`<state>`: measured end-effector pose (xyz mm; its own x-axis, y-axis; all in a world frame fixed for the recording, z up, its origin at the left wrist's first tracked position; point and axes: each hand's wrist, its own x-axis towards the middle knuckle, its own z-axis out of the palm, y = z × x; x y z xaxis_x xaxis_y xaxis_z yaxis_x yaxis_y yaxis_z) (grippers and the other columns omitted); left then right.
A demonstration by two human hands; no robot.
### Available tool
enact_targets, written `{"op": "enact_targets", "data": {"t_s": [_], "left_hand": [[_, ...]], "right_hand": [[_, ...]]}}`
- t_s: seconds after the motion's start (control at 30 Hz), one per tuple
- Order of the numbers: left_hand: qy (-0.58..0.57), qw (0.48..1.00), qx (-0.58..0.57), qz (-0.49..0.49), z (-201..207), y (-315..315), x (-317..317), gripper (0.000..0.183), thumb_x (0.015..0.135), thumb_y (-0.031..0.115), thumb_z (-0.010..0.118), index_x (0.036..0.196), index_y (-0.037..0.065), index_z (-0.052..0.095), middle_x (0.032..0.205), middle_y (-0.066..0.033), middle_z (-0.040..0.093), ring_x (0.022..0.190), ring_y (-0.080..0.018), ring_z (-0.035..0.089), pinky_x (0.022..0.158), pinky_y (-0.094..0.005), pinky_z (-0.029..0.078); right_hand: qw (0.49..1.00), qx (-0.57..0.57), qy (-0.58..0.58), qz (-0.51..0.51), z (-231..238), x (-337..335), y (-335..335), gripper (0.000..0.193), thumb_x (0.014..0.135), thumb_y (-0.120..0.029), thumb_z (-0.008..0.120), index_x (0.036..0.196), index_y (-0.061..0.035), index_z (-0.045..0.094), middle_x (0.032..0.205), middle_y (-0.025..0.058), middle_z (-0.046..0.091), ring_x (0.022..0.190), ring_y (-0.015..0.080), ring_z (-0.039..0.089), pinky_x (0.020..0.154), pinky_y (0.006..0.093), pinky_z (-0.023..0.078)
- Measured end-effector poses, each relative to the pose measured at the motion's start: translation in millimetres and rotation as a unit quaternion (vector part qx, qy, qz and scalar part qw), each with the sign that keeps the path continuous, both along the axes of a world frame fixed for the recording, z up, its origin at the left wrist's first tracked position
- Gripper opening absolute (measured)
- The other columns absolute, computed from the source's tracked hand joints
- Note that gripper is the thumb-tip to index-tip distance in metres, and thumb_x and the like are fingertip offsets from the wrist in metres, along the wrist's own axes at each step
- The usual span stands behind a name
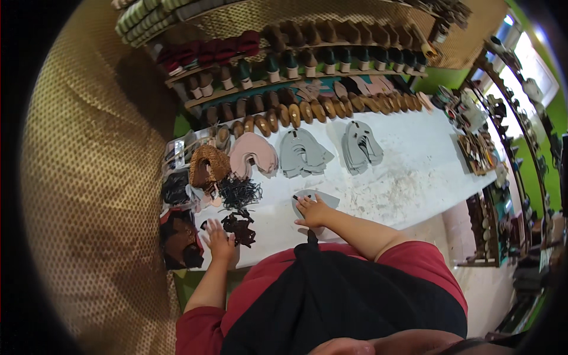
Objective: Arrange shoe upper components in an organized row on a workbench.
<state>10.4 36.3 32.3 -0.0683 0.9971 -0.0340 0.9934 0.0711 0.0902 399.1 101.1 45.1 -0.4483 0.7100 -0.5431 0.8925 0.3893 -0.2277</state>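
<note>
My right hand (313, 211) lies flat, fingers spread, on a curved grey shoe-upper piece (332, 200) on the white table (408, 154). A short dark strip (297, 197) shows at that piece's left end, by my fingertips. My left hand (219, 240) is at the table's near left with its fingers apart. Right beside it lies a heap of dark brown strips (240, 228). Something small and dark shows by its fingertips; I cannot tell whether they touch it. Beyond the heap is a pile of thin black strips (239, 193).
Two stacks of grey uppers (303, 155) (362, 148), a pink stack (253, 152) and a brown textured stack (208, 164) lie farther back. Rows of wooden shoe lasts (316, 110) and shelves line the far edge. Dark scraps (179, 239) sit at left, a tool rack (478, 152) at right.
</note>
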Motion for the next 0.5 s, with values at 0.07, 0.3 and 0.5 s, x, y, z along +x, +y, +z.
{"op": "enact_targets", "data": {"t_s": [0.07,0.3,0.5], "left_hand": [[-0.021,0.993,-0.054,0.104,3.3,-15.7,5.0,0.104,0.085,0.051,0.064,0.16,0.007,0.006,0.167,-0.0183,0.001,0.153,-0.0419,0.0,0.117,-0.0655,0.004],[-0.09,0.936,-0.232,0.249,3.6,-48.4,2.4,0.15,0.053,0.072,0.083,0.16,0.015,-0.006,0.167,-0.0159,-0.011,0.151,-0.044,-0.013,0.115,-0.0693,0.003],[-0.088,0.931,-0.275,0.225,4.6,-42.9,-0.8,0.16,0.047,0.063,0.092,0.159,0.022,-0.015,0.165,-0.0125,-0.022,0.15,-0.0434,-0.019,0.113,-0.0722,0.005]], "right_hand": [[0.999,-0.001,-0.004,0.036,-1.6,5.1,-0.8,0.082,0.096,-0.063,0.043,0.158,-0.0122,0.024,0.167,0.0124,0.011,0.154,0.0297,0.012,0.121,0.0567,0.012],[0.986,-0.007,-0.053,0.157,3.9,19.0,24.2,0.08,0.095,-0.06,0.048,0.158,-0.018,0.025,0.168,0.0091,0.008,0.154,0.0318,0.012,0.117,0.0641,0.018],[0.978,-0.082,-0.065,0.178,8.2,20.5,39.2,0.078,0.095,-0.062,0.049,0.159,-0.0248,0.024,0.168,0.0105,0.007,0.153,0.0341,0.015,0.115,0.0674,0.016]]}}
